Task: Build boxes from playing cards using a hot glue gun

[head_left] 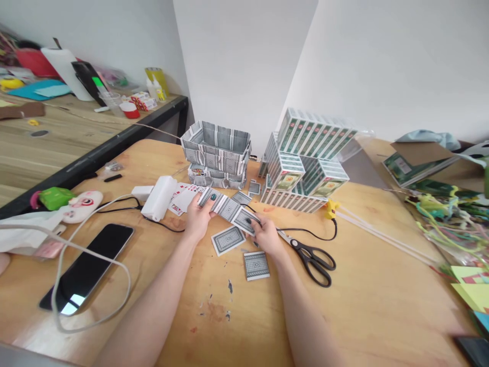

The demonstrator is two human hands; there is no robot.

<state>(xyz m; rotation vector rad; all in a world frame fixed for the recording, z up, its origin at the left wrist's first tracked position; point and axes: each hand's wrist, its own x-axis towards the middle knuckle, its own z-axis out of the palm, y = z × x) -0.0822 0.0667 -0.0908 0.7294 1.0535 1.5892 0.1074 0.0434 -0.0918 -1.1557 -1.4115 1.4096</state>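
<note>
A strip of joined playing cards (228, 208), backs up, stretches between my two hands above the table. My left hand (199, 216) pinches its far left end, thumb on top. At the near right end, my right hand (266, 234) grips the last card. Below the strip lie a loose card (228, 240) and a squarish folded card (256, 265). Face-up cards (186, 196) spread out to the left of my left hand. Black-handled scissors (311, 256) rest right of my right hand, their blades partly hidden by it. Behind stands an open box built of cards (216, 148).
Stacked card packs (305, 163) stand at the back right. A phone (89, 267) with a looping white cable (128, 275) lies at left, near a white block-shaped device (159, 196). A cluttered side table (95, 127) and an open carton (424, 158) flank the workspace.
</note>
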